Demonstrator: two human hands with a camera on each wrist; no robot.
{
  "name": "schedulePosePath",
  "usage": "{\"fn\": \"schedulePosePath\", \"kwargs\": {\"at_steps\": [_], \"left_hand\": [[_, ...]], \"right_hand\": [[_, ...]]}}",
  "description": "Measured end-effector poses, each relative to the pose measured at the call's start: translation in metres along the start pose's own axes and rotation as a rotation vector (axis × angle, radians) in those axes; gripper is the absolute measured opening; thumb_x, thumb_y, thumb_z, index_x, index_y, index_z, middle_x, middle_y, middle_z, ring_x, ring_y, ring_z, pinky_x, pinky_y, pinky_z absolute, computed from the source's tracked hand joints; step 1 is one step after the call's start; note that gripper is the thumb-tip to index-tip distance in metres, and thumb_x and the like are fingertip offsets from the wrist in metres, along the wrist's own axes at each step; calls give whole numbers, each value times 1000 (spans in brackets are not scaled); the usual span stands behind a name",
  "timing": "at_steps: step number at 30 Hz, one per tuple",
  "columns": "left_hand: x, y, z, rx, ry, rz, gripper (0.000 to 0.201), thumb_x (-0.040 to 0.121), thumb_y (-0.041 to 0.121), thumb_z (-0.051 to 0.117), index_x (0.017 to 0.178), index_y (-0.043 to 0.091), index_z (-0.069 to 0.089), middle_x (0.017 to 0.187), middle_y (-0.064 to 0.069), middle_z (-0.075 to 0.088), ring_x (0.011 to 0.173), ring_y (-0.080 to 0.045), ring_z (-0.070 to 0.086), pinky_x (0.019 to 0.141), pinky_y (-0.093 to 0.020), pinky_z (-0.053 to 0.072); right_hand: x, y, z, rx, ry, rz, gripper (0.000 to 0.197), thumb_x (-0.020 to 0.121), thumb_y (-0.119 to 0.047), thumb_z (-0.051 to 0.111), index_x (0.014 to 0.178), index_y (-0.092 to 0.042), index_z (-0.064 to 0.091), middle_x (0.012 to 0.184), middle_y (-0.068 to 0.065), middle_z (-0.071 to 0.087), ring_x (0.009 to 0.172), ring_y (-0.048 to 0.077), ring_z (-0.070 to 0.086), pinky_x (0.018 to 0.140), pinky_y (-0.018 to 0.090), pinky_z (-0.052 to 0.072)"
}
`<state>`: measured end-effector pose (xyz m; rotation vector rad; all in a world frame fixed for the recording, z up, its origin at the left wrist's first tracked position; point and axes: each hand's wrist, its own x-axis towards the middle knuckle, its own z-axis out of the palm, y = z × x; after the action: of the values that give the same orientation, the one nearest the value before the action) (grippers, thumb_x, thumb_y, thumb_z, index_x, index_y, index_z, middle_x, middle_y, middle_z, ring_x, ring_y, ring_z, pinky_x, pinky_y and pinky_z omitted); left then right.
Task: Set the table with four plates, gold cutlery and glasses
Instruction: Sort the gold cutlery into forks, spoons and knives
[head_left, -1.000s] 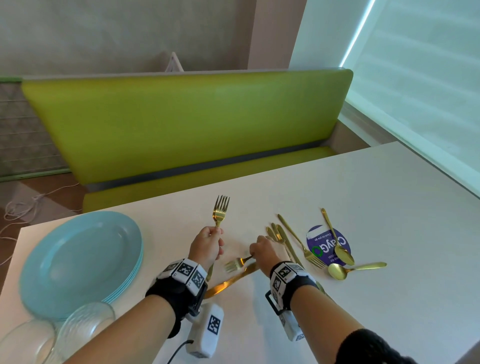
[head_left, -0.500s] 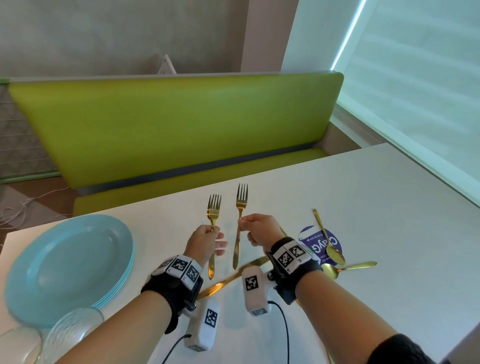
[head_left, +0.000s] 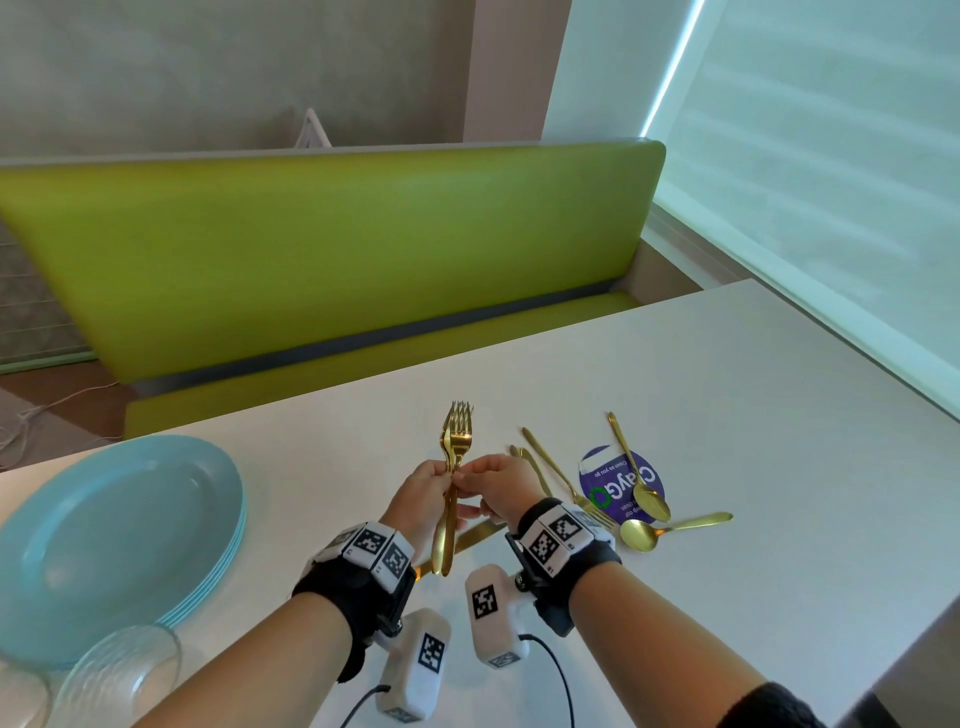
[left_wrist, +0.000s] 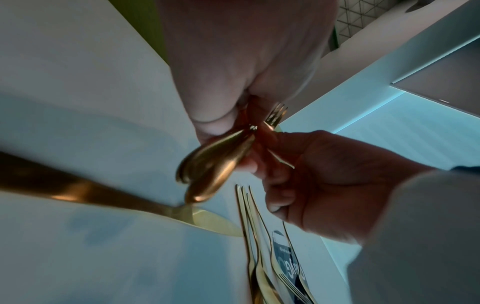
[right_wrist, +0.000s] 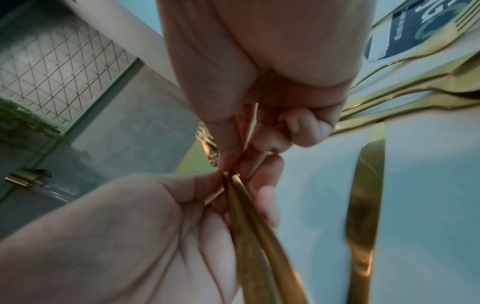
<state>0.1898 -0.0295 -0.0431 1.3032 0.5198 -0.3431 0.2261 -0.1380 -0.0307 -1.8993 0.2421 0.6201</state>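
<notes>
Two gold forks (head_left: 456, 447) stand upright, stacked one against the other, above the white table (head_left: 727, 415). My left hand (head_left: 423, 491) grips their handles (left_wrist: 215, 162) and my right hand (head_left: 501, 486) pinches the same stems (right_wrist: 249, 216) from the right. A gold knife (head_left: 475, 535) lies on the table under my hands, also seen in the right wrist view (right_wrist: 363, 205). More gold forks (head_left: 550, 467) and two gold spoons (head_left: 644, 488) lie to the right. A stack of light blue plates (head_left: 104, 535) sits at the left, with clear glasses (head_left: 114, 675) in front of it.
A round purple sticker (head_left: 618, 488) lies on the table under the loose cutlery. A green bench (head_left: 322, 270) runs along the table's far side. A window with a blind (head_left: 831, 156) is at the right. Cables hang from my wrist cameras (head_left: 415, 665).
My right hand picked a second fork off the table, lifted it upright and brought it left against the fork in my left hand. Both hands now hold the pair together.
</notes>
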Motion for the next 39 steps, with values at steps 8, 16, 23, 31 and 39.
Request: {"fn": "schedulePosePath", "kwargs": {"at_steps": [8,16,23,31,39], "left_hand": [[3,-2,7,124,5,16,22,101,11,32,101,9,54,90,-8,67,61,-20,64,52,-25,50],[6,-3,11,142,-35,-10,14,99,16,42,98,10,55,83,-9,61,57,-21,57,55,-29,50],[17,-5,14,82,36,12,25,100,8,33,92,11,56,71,-7,46,54,-15,41,51,-26,37],[27,0,9,143,71,71,29,101,11,33,87,15,59,72,-5,47,56,-13,43,52,-22,40],[32,-2,6,150,76,54,24,100,12,38,87,15,58,71,-3,46,57,-12,43,52,-22,41]], "right_hand": [[8,0,-13,-91,-76,76,15,88,-22,63,74,-15,62,79,-2,65,54,9,44,49,20,33],[16,5,-21,-159,-138,116,17,86,-25,63,75,-12,61,84,8,55,51,11,35,47,22,27],[28,10,-36,-270,19,41,23,82,-38,68,69,-21,60,67,-6,56,63,12,52,58,25,43],[48,30,-97,-695,359,128,26,89,-20,55,111,-9,64,111,10,67,104,25,62,80,28,50],[62,51,-84,-853,390,110,22,93,-26,53,104,-12,66,106,8,67,99,25,63,83,34,53]]}}
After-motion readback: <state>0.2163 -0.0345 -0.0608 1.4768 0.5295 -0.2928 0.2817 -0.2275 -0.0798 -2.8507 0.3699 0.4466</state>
